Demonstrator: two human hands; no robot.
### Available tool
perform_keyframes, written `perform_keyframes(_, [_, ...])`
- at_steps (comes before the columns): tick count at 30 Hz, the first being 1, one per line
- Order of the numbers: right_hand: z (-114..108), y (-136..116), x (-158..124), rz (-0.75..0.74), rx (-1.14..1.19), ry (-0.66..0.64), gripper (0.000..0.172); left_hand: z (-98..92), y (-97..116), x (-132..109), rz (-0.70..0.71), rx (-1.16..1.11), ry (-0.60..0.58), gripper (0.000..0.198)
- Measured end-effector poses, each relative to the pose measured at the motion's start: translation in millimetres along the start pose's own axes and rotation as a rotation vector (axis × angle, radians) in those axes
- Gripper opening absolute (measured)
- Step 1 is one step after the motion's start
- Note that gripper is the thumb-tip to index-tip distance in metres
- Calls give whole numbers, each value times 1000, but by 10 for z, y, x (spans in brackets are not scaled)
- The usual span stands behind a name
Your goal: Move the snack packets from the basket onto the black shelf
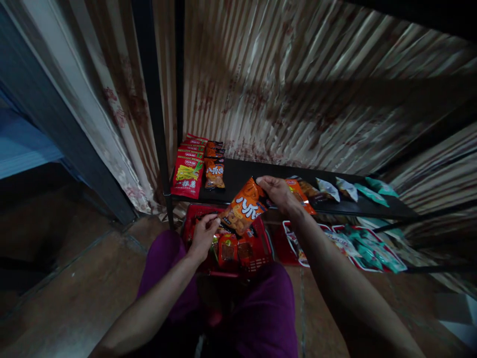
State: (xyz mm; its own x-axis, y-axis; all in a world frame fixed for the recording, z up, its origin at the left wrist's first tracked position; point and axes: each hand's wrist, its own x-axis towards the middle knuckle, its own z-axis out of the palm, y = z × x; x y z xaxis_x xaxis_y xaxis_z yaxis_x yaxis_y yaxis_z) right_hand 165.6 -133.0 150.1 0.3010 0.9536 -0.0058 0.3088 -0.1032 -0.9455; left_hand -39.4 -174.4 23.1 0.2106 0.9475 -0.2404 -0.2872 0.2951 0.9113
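Observation:
Between my two hands an orange snack bag (244, 208) with white lettering is held tilted, above a red basket (269, 248) and in front of the black shelf (242, 174). My left hand (203, 234) pinches its lower left corner. At the top right corner, my right hand (276, 191) has its fingers closed on the bag. Inside the basket lie several snack packets (227, 251) in red and orange wrapping. Similar orange bags (215, 174) stand in a row on the shelf, beside red packets (187, 176) with a green vegetable picture.
Farther right on the shelf are an orange packet (301, 195), white packets (328, 190) and green packets (372, 194). Below stand trays (398, 258) holding green and white packets. A black shelf post (156, 99) rises at left, with a pleated curtain (261, 99) behind.

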Motion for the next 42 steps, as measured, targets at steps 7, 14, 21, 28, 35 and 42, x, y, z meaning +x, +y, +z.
perform_keyframes(7, [-234,-116,-169,-50,33,-24,40,202,97,-227,74,-79,46,28])
perform_keyframes(14, [-301,-58,-151,0,220,20,30,311,39,-410,139,-44,80,31])
perform_keyframes(21, [-316,-95,-133,61,128,-89,29,344,-1,-572,75,-55,16,35])
perform_keyframes(28, [-276,-46,-8,52,21,-71,18,352,93,-647,-29,-198,-31,38])
perform_keyframes(35, [-255,-42,90,104,38,-44,15,412,176,-601,-140,-277,-72,23])
perform_keyframes(42, [-320,8,128,144,-25,-70,17,355,248,-509,-171,-186,-181,18])
